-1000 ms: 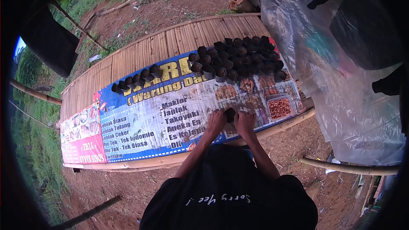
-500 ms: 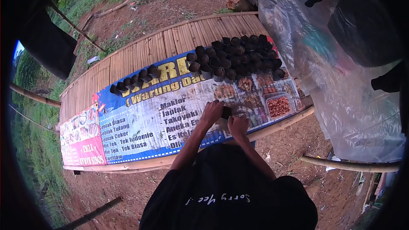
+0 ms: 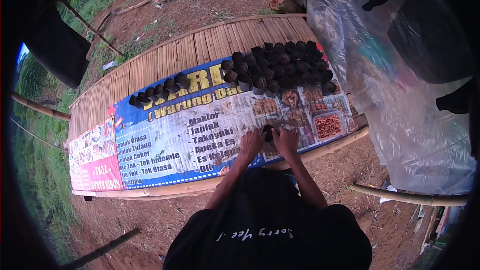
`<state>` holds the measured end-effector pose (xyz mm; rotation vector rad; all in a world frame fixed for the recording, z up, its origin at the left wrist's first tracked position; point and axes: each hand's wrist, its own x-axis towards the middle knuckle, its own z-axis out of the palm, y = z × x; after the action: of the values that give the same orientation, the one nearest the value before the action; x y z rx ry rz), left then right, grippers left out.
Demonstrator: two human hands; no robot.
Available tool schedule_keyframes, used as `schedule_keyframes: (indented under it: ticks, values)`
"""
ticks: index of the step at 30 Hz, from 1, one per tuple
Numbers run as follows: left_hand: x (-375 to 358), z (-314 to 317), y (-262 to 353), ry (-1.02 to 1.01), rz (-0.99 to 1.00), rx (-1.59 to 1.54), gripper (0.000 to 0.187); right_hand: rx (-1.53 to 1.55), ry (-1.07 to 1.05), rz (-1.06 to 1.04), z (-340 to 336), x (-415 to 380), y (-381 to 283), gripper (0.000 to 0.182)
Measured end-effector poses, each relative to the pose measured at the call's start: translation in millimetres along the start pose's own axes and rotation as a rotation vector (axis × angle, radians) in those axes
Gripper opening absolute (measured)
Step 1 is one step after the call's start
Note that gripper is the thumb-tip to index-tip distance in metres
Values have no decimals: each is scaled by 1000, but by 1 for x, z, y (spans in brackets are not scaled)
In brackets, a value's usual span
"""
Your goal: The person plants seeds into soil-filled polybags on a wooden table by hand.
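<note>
A small black plastic seedling bag [image 3: 268, 133] is between my two hands, close over the front part of the banner. My left hand [image 3: 251, 143] is closed at its left side, fingertips at the rim. On the right side, the curled fingers of my right hand [image 3: 286, 141] grip it too. The bag's mouth faces up and its inside looks dark. Beyond my hands, many similar black bags [image 3: 280, 68] stand packed together at the back right, some showing brown soil. A short row of several more bags [image 3: 159, 90] stands at the back left.
A printed banner [image 3: 165, 145] covers much of a bamboo-slat table [image 3: 165, 55]. Clear plastic sheeting [image 3: 400, 145] hangs on the right beside a bamboo pole [image 3: 410, 196]. Dark cloth [image 3: 55, 47] hangs at the left. Bare soil and grass surround the table.
My hands have come level on either side of the bag, the right one moving up and forward. The bag now shows its open mouth upward. The standing bags keep their places.
</note>
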<state>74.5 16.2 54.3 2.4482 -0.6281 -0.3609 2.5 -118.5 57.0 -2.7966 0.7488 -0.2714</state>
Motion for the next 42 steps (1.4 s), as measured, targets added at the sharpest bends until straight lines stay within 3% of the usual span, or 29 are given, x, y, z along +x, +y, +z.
schedule_keyframes:
  ticks: [3, 7, 9, 11, 13, 17, 25, 29, 31, 32, 35, 37, 42]
  values:
    - [3, 13, -12, -20, 94, -61, 19, 86, 16, -125, 6, 6, 5, 28]
    - [7, -5, -6, 73, 226, -58, 12, 66, -2, -131, -15, 1, -3, 21]
    - [9, -12, -3, 108, 240, -59, 11, 101, 113, -117, -20, -10, -9, 20]
    - [18, -9, -10, 39, 281, -2, 11, 118, 73, -91, -4, -17, -9, 21]
    - [24, 1, -19, 1, 305, 59, 12, 154, -96, 59, 11, -20, -10, 24]
    - [25, -10, -2, -54, 283, 3, 14, 220, -20, 83, -4, -23, -14, 26]
    - [37, -10, 7, -10, 459, 131, 21, 332, 22, 183, 32, -39, -9, 28]
    - [41, -5, 6, 0, 450, 211, 17, 385, 24, 176, 38, -40, -2, 33]
    - [30, -7, 14, 111, 149, 40, 19, 345, -80, 338, 2, -29, -8, 38]
    - [21, -17, 19, 94, 124, 72, 25, 342, -89, 355, 1, -26, -4, 38]
    - [-2, -34, 28, -115, 86, -1, 30, 287, -17, 267, 1, -11, 9, 41]
    - [-1, -5, 9, -114, -1, -15, 33, 109, -70, 57, 0, -2, 12, 39]
    - [1, 8, -2, -6, 95, -75, 21, 141, 4, -137, 0, 6, 14, 26]
